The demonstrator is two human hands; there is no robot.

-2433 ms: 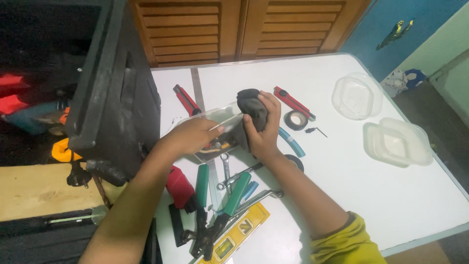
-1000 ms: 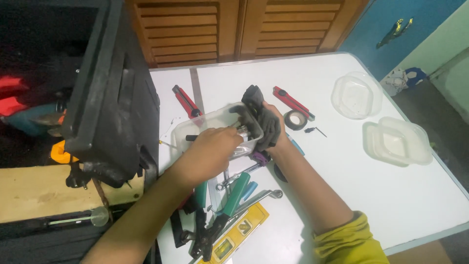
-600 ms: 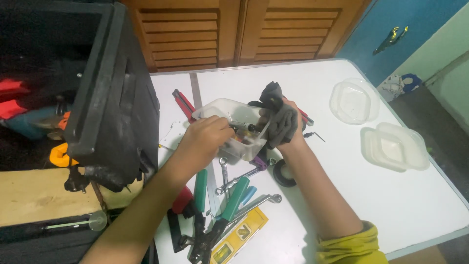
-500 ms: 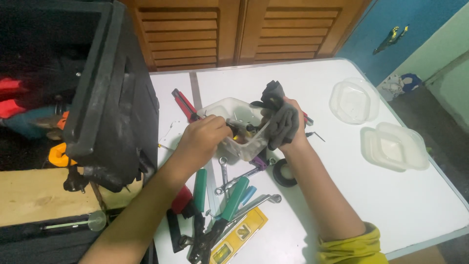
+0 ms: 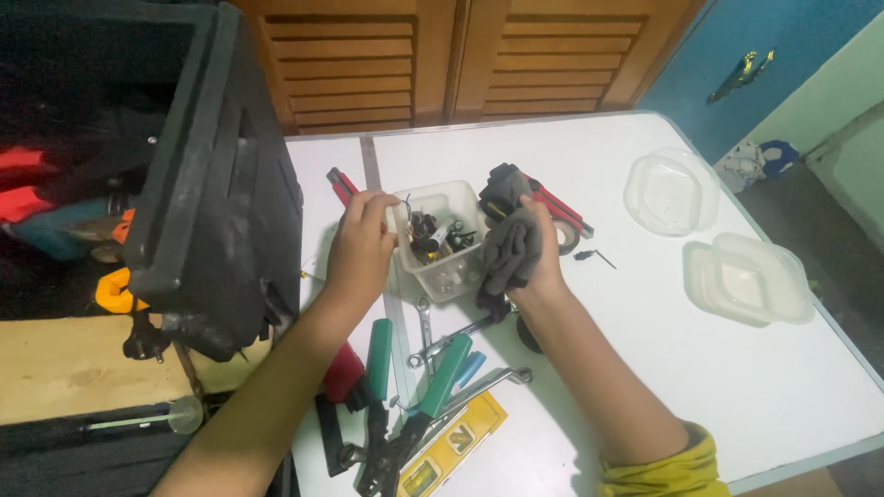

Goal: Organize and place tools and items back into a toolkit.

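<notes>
My left hand [image 5: 361, 247] gripped the clear tub [image 5: 440, 241]; my right hand [image 5: 534, 262] clutched one grey cloth [image 5: 509, 241], the tub's small contents indistinct.

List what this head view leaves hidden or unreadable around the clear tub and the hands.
- Small parts in the clear tub: too small and jumbled to identify.
- Tape roll: mostly hidden behind the right hand and its dark cloth.
- Red-handled tool: lower part covered by the left hand.
- Yellow level: cut off by the bottom edge.
</notes>
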